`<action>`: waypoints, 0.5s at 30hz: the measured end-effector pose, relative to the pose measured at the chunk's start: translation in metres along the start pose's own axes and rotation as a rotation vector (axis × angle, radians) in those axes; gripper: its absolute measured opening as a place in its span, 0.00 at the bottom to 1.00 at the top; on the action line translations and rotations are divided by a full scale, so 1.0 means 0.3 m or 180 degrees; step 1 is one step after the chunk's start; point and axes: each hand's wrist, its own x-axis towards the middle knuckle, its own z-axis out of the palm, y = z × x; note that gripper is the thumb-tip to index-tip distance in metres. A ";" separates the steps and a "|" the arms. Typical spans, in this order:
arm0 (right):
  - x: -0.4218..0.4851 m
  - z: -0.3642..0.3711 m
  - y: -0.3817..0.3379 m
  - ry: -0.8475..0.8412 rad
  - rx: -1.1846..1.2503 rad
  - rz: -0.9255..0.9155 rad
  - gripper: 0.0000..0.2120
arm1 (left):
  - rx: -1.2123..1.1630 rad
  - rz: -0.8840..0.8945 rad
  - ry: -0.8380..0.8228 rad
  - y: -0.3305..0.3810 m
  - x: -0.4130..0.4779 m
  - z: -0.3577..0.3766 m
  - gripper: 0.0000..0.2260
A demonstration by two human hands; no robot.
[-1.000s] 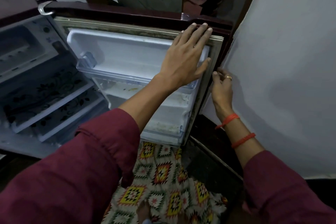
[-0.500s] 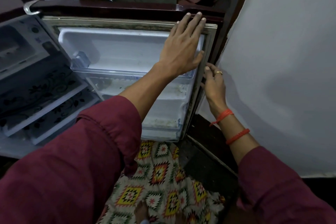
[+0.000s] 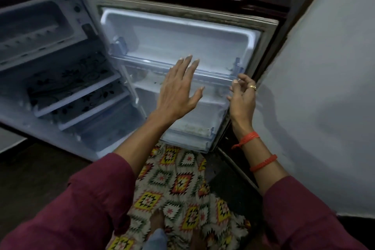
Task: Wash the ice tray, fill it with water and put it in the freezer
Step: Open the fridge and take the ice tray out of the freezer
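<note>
- Maroon fridge door with white plastic inner liner point(image 3: 182, 32): swung wide open, inner face toward the camera.
- Clear plastic shelf rail point(image 3: 146, 62): across the door's liner, about midway down.
- Left hand point(image 3: 178, 91): in front of the door, over the rail; fingers straight and spread, grip open, nothing held; contact with the rail not discernible.
- Right hand point(image 3: 242, 95): at the door's free edge, beside the rail's end; fingers loosely curled, grip empty.
- White freezer compartment point(image 3: 50, 12): left of the door, open-fronted.
- Pale ridged shape point(image 3: 30, 35): inside the freezer compartment, left of the door; too blurred to confirm as the ice tray.
- Floral-printed shelves point(image 3: 67, 85): left of the door, lower.
</note>
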 end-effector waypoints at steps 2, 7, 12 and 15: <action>-0.051 0.037 0.009 0.0117 0.0011 -0.0168 0.09 | 0.0035 -0.0282 0.0006 -0.082 -0.099 -0.025 0.31; -0.195 0.187 0.036 -0.0068 0.0003 -0.0288 0.08 | -0.0044 -0.0922 0.0113 -0.291 -0.313 -0.099 0.32; -0.319 0.399 0.045 -0.0699 0.0017 -0.0101 0.06 | -0.0140 -0.1461 0.0303 -0.503 -0.465 -0.179 0.31; -0.376 0.558 0.034 -0.1005 0.0062 -0.0001 0.06 | -0.0233 -0.1681 0.0410 -0.634 -0.521 -0.237 0.31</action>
